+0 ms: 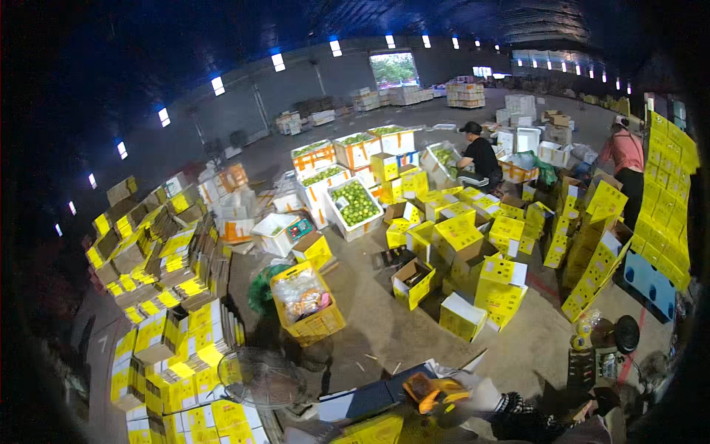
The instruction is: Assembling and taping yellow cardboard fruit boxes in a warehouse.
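Note:
At the lower edge, my right hand (482, 396), in what looks like a pale glove below a black-and-white patterned sleeve, is closed on an orange tape dispenser (435, 392) with a brown roll. Just left of the dispenser lies a dark blue and white flat surface (370, 392). Part of a yellow carton (379, 431) shows below it, cut off by the rim. My left hand is not in the picture. The lower right is dim, and small things there are hard to make out.
A yellow crate (314, 329) of plastic bags stands ahead. Stacked flattened cartons (166, 274) fill the left; standing yellow cartons (458, 237) crowd the right. White foam boxes (356, 203) hold green fruit. One person (481, 157) crouches beside them; another (629, 159) stands far right. A round fan-like grille (261, 377) is near.

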`<state>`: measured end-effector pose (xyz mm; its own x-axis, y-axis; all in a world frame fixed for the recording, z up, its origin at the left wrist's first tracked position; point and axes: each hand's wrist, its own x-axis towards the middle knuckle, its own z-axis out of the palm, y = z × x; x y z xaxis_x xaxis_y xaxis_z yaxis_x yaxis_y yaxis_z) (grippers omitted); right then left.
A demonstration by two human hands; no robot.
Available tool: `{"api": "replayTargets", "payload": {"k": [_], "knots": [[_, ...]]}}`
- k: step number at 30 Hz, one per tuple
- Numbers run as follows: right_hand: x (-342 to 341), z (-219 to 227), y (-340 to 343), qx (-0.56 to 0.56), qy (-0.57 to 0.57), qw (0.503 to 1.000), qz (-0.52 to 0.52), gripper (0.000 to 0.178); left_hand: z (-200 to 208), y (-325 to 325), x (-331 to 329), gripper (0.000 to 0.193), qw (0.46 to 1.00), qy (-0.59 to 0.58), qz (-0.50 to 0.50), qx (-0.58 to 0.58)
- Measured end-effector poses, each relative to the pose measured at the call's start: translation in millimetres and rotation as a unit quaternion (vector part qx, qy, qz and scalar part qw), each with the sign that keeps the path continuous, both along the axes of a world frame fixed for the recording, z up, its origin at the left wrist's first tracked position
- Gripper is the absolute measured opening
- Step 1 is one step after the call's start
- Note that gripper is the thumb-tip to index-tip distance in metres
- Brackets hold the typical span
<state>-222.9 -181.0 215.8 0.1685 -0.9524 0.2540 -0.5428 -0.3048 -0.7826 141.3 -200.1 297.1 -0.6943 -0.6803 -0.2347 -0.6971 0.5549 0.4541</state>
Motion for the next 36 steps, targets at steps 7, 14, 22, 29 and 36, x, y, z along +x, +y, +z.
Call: {"api": "replayTargets", "payload": {"k": [7, 14, 22, 29, 36], "knots": [[-20, -65, -32, 0.043, -0.169, 0.978, 0.118, 0.042, -98, -47, 30, 0.029, 0.945, 0.135, 0.016, 0.299], [-25, -19, -46, -0.064, 0.026, 0.991, 0.112, 0.062, -131, -80, 74, 0.034, 0.947, 0.184, 0.214, 0.155], [1, -67, -52, 0.386, -0.207, 0.85, 0.292, 0.033, -107, -43, -45, 0.055, 0.977, 0.096, 0.185, -0.053], [64, -179, -79, 0.253, 0.009, 0.928, 0.272, 0.038, -102, -11, -17, 0.048, 0.975, 0.0, 0.086, 0.207], [-1, 33, -110, 0.18, -0.593, 0.693, 0.367, 0.027, -159, -41, -34, 0.069, 0.859, 0.01, 0.263, -0.44]]}}
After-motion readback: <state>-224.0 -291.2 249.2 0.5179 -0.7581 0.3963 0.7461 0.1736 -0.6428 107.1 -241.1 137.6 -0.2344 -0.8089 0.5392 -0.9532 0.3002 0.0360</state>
